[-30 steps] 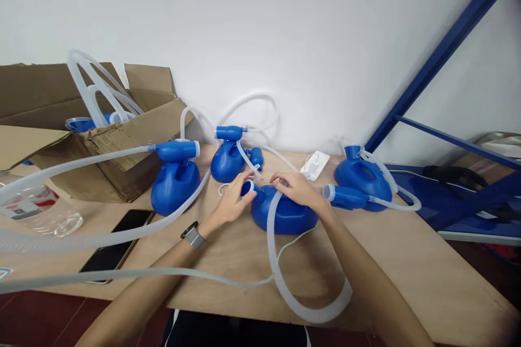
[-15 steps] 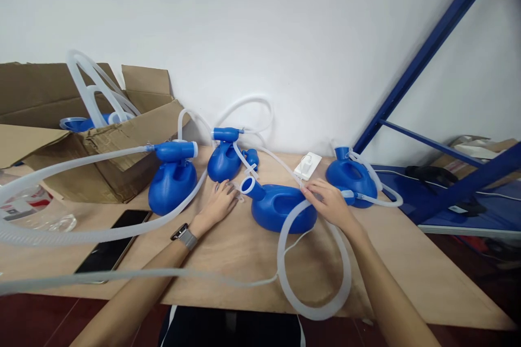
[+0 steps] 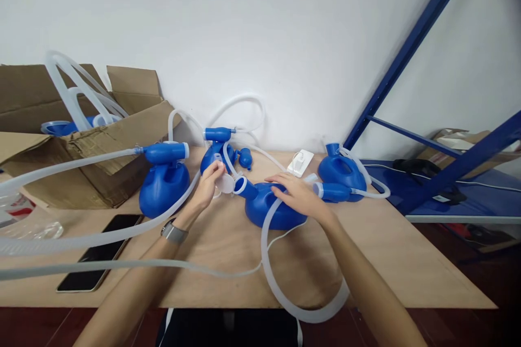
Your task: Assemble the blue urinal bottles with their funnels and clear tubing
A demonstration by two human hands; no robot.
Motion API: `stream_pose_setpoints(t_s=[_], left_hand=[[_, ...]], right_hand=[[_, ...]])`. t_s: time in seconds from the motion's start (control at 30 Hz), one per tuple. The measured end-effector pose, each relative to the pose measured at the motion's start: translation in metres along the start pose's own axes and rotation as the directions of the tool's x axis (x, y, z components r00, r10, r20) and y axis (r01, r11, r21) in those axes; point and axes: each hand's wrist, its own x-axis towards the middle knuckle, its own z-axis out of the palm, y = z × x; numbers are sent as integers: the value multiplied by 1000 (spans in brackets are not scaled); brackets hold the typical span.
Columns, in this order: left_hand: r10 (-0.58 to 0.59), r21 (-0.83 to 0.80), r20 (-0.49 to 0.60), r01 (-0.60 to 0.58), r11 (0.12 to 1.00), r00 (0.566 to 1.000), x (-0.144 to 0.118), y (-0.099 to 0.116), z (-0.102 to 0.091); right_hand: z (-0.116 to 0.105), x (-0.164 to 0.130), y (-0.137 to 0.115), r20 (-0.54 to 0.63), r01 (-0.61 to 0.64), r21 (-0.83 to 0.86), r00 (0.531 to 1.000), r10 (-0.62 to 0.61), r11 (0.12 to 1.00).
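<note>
A blue plastic container (image 3: 262, 211) with a short spout lies on the wooden table (image 3: 391, 260) in front of me. My right hand (image 3: 295, 193) rests flat on its top, fingers spread. My left hand (image 3: 209, 184) holds a small translucent white cap (image 3: 226, 183) right at the spout's open end. A thick translucent hose (image 3: 293, 298) loops from under my right hand down to the table's front edge and back.
Three more blue containers stand behind: one at the left (image 3: 164, 181), one at the back (image 3: 215, 152), one at the right (image 3: 341, 173). A cardboard box (image 3: 81, 157) with hoses sits far left, a black phone (image 3: 95, 252) near the front left. A blue metal rack (image 3: 411, 49) rises on the right.
My left hand rose from the table with the white cap and brought it to the spout. My right hand moved left onto the container's top. The view shifted a little to the right.
</note>
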Motion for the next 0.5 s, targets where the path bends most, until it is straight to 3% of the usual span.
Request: stream_pose_setpoints(t_s=[0.2,0.33,0.5], left_hand=[[19,-52,182,-10,999,983,12,17,29],[52,-58,320,-35,998,946,16,20,46],[86,-54,432,-69,996,898,17,19,49]], right_hand=[[20,17,-12,20,-77,-248,996,85,966],[29,11,-3,-22,-72,-263,997,69,962],[39,11,6,-145,-103,-194,987,75,976]])
